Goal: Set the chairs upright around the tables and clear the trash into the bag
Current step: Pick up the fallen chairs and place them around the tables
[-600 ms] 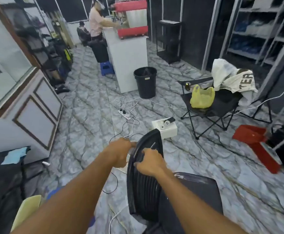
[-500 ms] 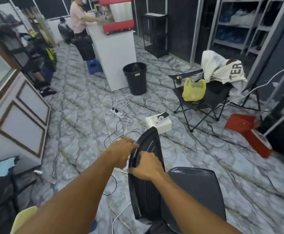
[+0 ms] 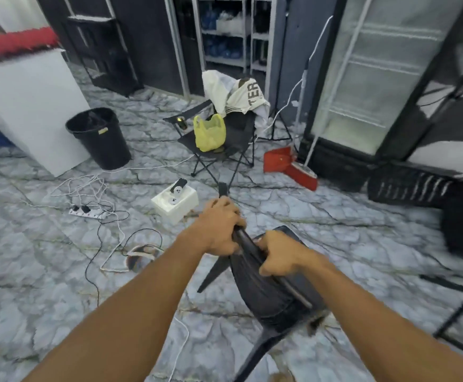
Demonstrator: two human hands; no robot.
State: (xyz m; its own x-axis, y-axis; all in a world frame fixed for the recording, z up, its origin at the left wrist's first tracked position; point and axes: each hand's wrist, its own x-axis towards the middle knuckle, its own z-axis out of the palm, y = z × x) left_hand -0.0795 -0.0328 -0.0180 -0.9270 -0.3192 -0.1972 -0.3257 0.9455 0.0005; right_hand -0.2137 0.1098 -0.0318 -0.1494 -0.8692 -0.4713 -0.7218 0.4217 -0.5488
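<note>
A black plastic chair (image 3: 268,288) hangs tilted in front of me over the marble floor, its legs sticking out at odd angles. My left hand (image 3: 219,224) grips the upper edge of its back. My right hand (image 3: 282,255) is closed on the same edge a little lower and to the right. A yellow plastic bag (image 3: 209,132) rests on the seat of a black folding chair (image 3: 233,139), which stands upright farther back with a white garment (image 3: 238,95) draped over it. A black bin (image 3: 100,137) stands at the left beside a white counter (image 3: 23,106).
White and black cables (image 3: 100,216) and a power strip (image 3: 85,212) lie on the floor at left, near a white box (image 3: 175,202). A red dustpan (image 3: 288,164) lies by a glass-door fridge (image 3: 368,86). Dark crates (image 3: 409,188) and a metal frame stand at right.
The view has swung to the right. The black chair has been lifted and turned, so its legs now point sideways and down. Both hands keep their grip on its back.
</note>
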